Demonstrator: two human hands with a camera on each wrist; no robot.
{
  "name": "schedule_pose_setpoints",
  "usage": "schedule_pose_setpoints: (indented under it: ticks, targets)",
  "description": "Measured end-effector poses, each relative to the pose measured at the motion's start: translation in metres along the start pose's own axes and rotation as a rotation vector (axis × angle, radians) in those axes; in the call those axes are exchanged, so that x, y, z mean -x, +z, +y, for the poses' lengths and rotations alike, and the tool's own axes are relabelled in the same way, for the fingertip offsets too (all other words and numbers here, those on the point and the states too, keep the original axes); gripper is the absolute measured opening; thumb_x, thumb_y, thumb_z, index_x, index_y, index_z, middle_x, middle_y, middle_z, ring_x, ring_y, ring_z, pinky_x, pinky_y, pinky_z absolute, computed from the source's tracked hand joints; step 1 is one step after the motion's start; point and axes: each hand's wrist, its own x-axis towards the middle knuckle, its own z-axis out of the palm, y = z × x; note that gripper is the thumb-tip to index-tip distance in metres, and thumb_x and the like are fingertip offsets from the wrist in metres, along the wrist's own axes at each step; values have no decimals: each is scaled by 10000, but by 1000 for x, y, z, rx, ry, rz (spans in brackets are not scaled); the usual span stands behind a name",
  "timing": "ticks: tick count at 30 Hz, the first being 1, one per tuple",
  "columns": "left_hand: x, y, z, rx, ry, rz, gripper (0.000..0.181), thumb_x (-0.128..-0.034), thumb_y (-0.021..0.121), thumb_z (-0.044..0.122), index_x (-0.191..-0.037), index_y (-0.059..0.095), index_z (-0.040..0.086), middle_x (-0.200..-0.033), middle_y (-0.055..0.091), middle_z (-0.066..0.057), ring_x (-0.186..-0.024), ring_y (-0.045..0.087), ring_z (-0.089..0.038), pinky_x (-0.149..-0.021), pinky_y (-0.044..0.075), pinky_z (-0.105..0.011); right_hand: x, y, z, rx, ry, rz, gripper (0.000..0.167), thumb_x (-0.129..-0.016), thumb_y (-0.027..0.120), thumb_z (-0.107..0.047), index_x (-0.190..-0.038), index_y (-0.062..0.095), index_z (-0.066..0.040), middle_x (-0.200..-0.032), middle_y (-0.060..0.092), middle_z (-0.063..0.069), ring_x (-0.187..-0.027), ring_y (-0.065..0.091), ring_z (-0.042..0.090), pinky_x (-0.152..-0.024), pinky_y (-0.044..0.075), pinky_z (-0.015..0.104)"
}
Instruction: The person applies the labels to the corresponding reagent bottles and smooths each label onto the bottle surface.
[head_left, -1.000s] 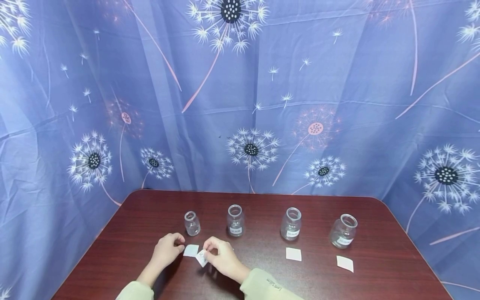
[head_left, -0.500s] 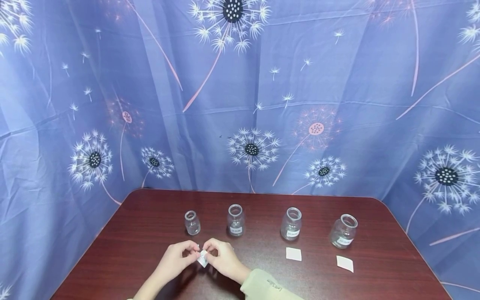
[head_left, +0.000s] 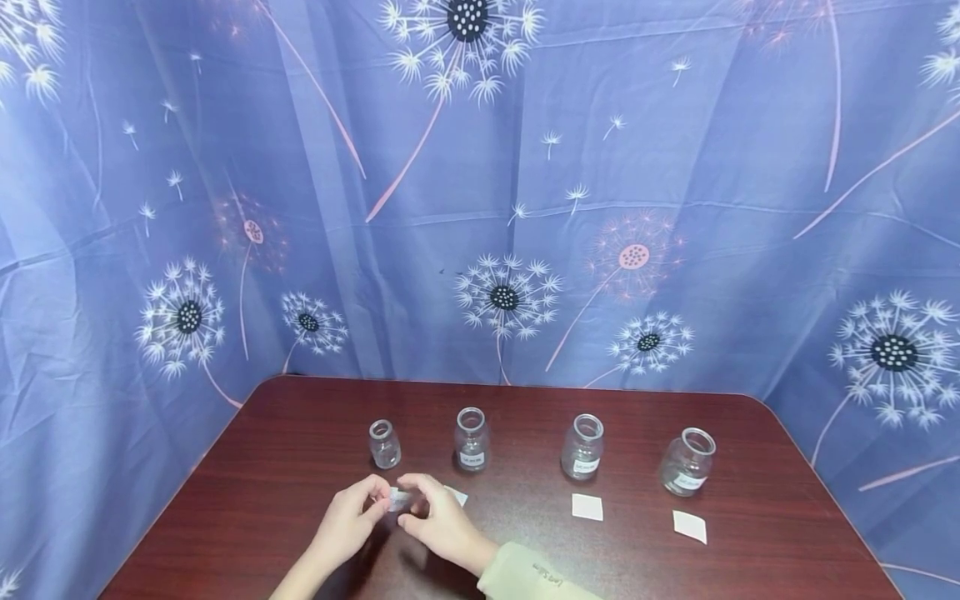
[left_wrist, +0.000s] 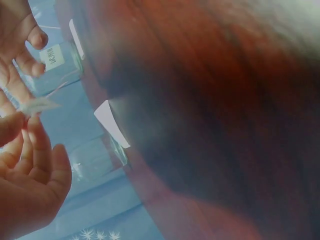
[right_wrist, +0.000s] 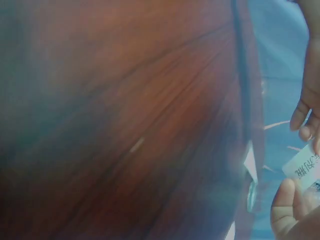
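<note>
My left hand (head_left: 348, 521) pinches a small white label (head_left: 397, 499) between thumb and fingers, above the tabletop. Handwriting shows on this label (right_wrist: 302, 167) in the right wrist view, though I cannot read it. Close to its right side is my right hand (head_left: 442, 525), thumb and forefinger spread apart with a gap between them. Behind the hands stands the smallest glass jar (head_left: 386, 447), on which no label shows. A slip of white paper (left_wrist: 112, 125) lies before that jar in the left wrist view. Another slip (head_left: 456, 496) is partly hidden behind my right hand.
Three larger glass jars, a left one (head_left: 472, 437), a middle one (head_left: 582, 448) and a right one (head_left: 687, 462), bear white labels. Two white paper slips (head_left: 587, 507) lie before the middle and right jars. A blue dandelion-patterned curtain (head_left: 405, 275) hangs behind the dark red table (head_left: 300, 417).
My left hand came in from the left and took hold of the label that my right hand was pinching. The right hand's fingers have since parted, and the label has moved slightly left and away.
</note>
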Motion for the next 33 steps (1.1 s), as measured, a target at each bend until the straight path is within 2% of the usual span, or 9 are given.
schedule_pose_setpoints:
  ticks: [2, 5, 9, 12, 14, 18, 24, 28, 33]
  targets:
    - [0, -2, 1, 14, -33, 35, 153, -756, 618, 20, -741, 528, 143, -659, 514, 90, -564, 393, 7, -539, 350, -184, -3, 0, -2, -51, 52, 46, 450, -723, 628, -29, -1155, 502, -39, -1106, 533, 145, -762, 553, 167, -619, 439, 171]
    - [1, -5, 0, 81, -97, 55, 120, -779, 599, 21, -783, 530, 118, -676, 514, 60, -567, 420, -8, -545, 368, -185, -6, -6, -14, -123, 135, 94, 390, -722, 617, -3, -1101, 523, 1, -1050, 556, 187, -698, 532, 120, -596, 426, 166]
    - [2, -6, -3, 213, -178, 38, 86, -812, 565, 25, -826, 516, 95, -726, 530, 10, -623, 510, -21, -592, 427, -189, -8, -12, -28, -202, 169, 82, 228, -730, 591, 54, -949, 548, 102, -903, 594, 271, -608, 487, 50, -574, 420, 155]
    - [1, -5, -6, 271, -204, 18, 77, -816, 557, 16, -839, 512, 74, -744, 532, -9, -631, 520, -27, -605, 435, -187, -13, -5, -17, -214, 163, 78, 156, -731, 596, 54, -872, 554, 106, -800, 607, 256, -541, 474, 26, -517, 432, 165]
    - [-1, -4, -7, 271, -215, 6, 78, -810, 569, 23, -838, 515, 71, -734, 539, -7, -606, 493, -29, -580, 413, -184, -18, 0, -7, -177, 164, 89, 106, -730, 608, 34, -821, 566, 69, -727, 616, 207, -489, 465, 10, -473, 437, 172]
    - [-10, -2, -11, 149, -217, 4, 118, -771, 638, 99, -793, 522, 103, -706, 578, 19, -576, 477, -19, -535, 375, -183, -27, 5, 5, -6, 132, 138, 52, -719, 628, -11, -714, 578, -20, -604, 615, 99, -442, 446, -27, -444, 416, 150]
    - [-25, 0, -23, -28, -182, 66, 158, -716, 687, 131, -693, 531, 136, -623, 593, 29, -534, 465, -38, -511, 356, -192, -39, 9, 12, 254, 95, 188, 63, -709, 653, -95, -673, 608, -122, -584, 611, -29, -519, 445, -46, -519, 359, 132]
    - [-32, 2, -33, -110, -158, 93, 150, -711, 688, 142, -679, 541, 145, -599, 591, 48, -520, 442, -44, -504, 336, -211, -46, 11, 16, 278, 132, 167, 37, -714, 653, -118, -701, 635, -148, -600, 618, -47, -511, 462, -34, -529, 361, 147]
    - [-40, 3, -43, -147, -188, 101, 143, -712, 684, 168, -673, 548, 146, -578, 574, 56, -510, 424, -68, -497, 317, -239, -52, 13, 20, 225, 161, 113, 66, -722, 644, -83, -783, 656, -104, -672, 657, -7, -538, 527, -12, -575, 404, 159]
